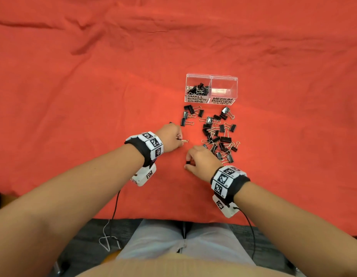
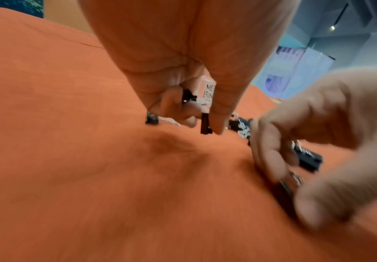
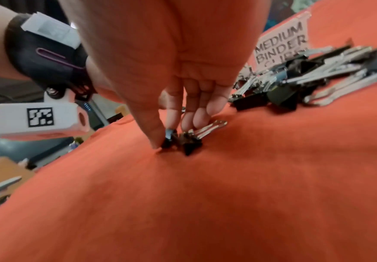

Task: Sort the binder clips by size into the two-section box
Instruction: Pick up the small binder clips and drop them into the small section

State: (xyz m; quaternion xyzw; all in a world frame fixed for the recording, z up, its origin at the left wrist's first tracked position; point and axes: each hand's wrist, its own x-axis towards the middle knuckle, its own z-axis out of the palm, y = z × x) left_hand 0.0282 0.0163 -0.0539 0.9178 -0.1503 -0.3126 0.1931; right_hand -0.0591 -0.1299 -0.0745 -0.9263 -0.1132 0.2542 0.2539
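A wrinkled red cloth covers the bench [image 1: 93, 76], wide and bare across the upper and left of the head view; its near edge runs along the lower frame. Right of centre stands the clear plastic two-section box [image 1: 211, 76]: small black metal clips fill the left section marked SMALL, beside the section marked MEDIUM. Below it sprawls the loose pile of black binder clips with wire handles [image 1: 219, 136]. The left hand [image 1: 171, 139] pinches a black clip [image 2: 205, 124] between thumb and fingers. The right hand [image 1: 201, 161], only the right wrist view shows, presses curled fingertips [image 3: 198, 120] on small black clips [image 3: 183, 140] against the cloth.
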